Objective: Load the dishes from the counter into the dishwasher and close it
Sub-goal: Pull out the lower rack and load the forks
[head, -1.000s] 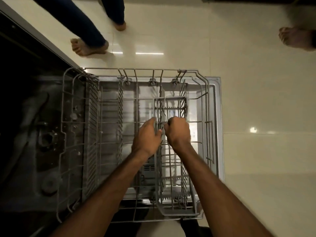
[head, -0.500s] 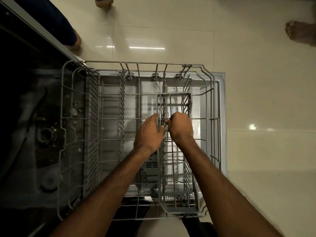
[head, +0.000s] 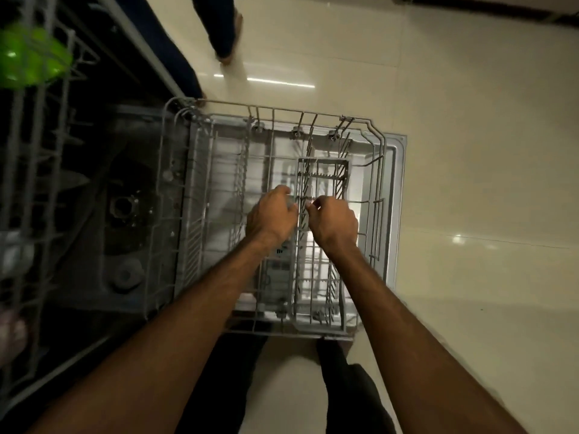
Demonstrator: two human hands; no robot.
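The dishwasher's grey wire lower rack is pulled out over the open door and holds no dishes. A long grey cutlery basket stands in its right half. My left hand has its fingers curled against the basket's left wall. Just to its right, my right hand pinches a thin wire at the top of that wall. The two hands nearly touch. No dishes from the counter are in view.
The dark dishwasher tub lies to the left. The upper rack, blurred, holds a green item at the top left. Another person's leg stands on the cream tile floor beyond the door.
Both hands stay on the cutlery basket's left wall. The view has pulled back and swung, bringing the upper rack and green item into view. The other person's feet have shifted.
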